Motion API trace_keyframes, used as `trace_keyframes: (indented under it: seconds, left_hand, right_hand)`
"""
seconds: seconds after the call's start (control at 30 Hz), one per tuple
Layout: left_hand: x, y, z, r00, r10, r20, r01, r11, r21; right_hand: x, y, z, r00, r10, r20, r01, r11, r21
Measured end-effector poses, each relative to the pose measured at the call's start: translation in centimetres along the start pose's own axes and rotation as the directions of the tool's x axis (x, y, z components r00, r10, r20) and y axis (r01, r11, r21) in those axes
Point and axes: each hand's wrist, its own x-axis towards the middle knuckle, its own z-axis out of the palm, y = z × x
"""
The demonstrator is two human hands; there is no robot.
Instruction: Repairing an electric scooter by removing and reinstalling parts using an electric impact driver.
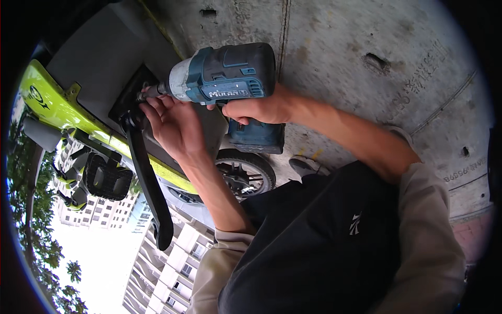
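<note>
My right hand (256, 108) is closed round the grip of a teal and black cordless impact wrench (230, 68), held level with its nose toward the left. A metal socket (151, 92) is on its front end. My left hand (178, 125) is just below the nose, palm partly turned up, its bent fingers closed on the socket. The socket's tip meets a black bracket (129, 97) on the underside of a yellow-green and grey bike (112, 136); the fastener there is too small to make out. A long black stand leg (146, 183) extends from the bracket.
A black pedal (107, 176) sticks out beside the bike's frame, left of the leg. Behind my left forearm is a black-tyred wheel (243, 170). Stained concrete paving (340, 57) with small holes spreads to the right. A shoe (308, 166) shows near the wheel.
</note>
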Motion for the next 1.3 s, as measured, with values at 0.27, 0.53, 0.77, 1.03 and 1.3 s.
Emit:
trace_keyframes:
  seconds: [0.27,0.53,0.77,1.03,1.3]
  left_hand:
    - [0.1,1.0,0.0,0.998,-0.001,-0.067,0.001,1.000,-0.005]
    - [-8.6,-3.3,-0.5,0.952,0.306,-0.023,-0.125,0.455,0.882]
    - [-14.4,-11.2,-1.2,0.927,0.175,0.332,-0.260,-0.339,0.904]
    - [-12.8,-12.4,-1.4,0.856,0.308,0.416,-0.266,-0.427,0.864]
    - [-12.9,-11.3,-1.3,0.851,0.300,0.431,-0.281,-0.432,0.857]
  right_hand:
    - [-0.3,-0.4,0.1,0.997,-0.071,-0.013,0.065,0.954,-0.291]
    - [0.0,-1.8,-0.4,0.985,-0.173,0.020,0.165,0.894,-0.416]
    - [-0.6,-3.2,1.0,0.995,-0.102,-0.011,0.088,0.908,-0.410]
    - [-0.2,-3.2,0.8,0.999,0.033,-0.037,-0.043,0.943,-0.329]
    - [-0.2,-3.2,1.9,0.999,0.026,-0.031,-0.033,0.969,-0.246]
